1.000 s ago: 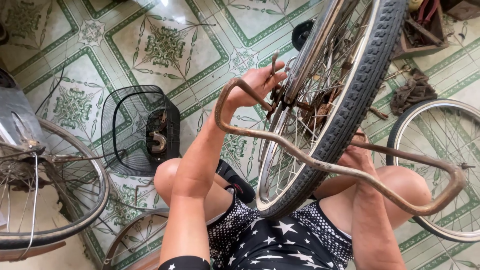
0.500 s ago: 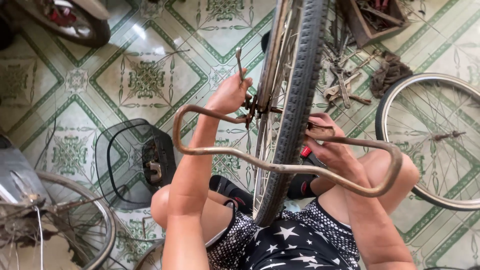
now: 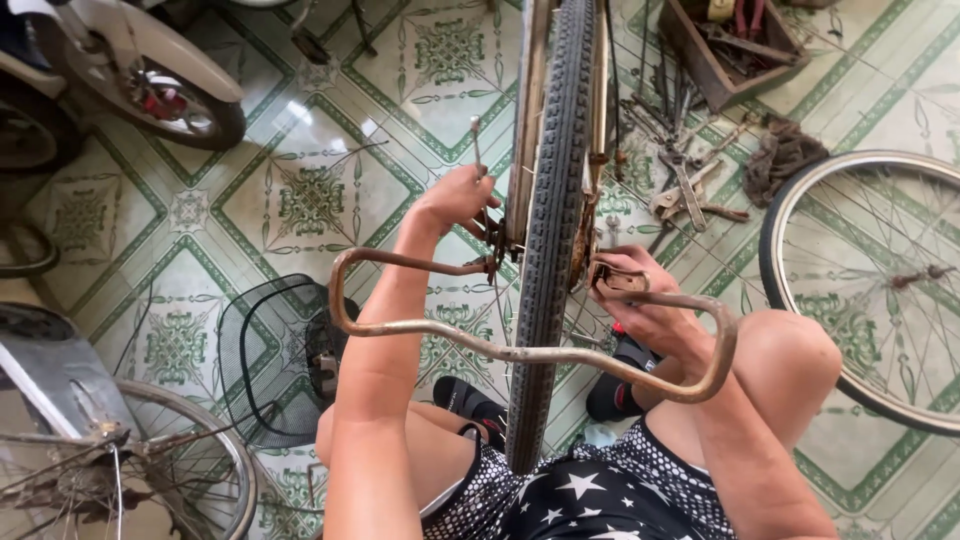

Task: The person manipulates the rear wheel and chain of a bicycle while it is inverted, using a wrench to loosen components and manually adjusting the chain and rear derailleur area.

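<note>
A bicycle wheel [image 3: 548, 200] with a black tyre stands upright between my knees. A rusty bent metal frame [image 3: 520, 352] loops around it, its two ends meeting the wheel's hub. My left hand [image 3: 455, 200] grips a thin metal tool [image 3: 476, 140] at the hub's left side. At the hub's right side, my right hand [image 3: 640, 295] holds the frame's rusty end. The hub itself is mostly hidden by the tyre.
A second bicycle wheel [image 3: 870, 280] lies on the tiled floor at right. Loose tools [image 3: 680, 180], a rag [image 3: 785, 155] and a wooden toolbox [image 3: 735, 40] sit at upper right. A black wire basket [image 3: 270, 360] and another wheel [image 3: 130, 470] are at left, a motorbike wheel [image 3: 165, 105] upper left.
The view has shifted so the wheel now stands straight in the middle. My left hand stays at the hub with the tool; my right hand has moved onto the frame's end.
</note>
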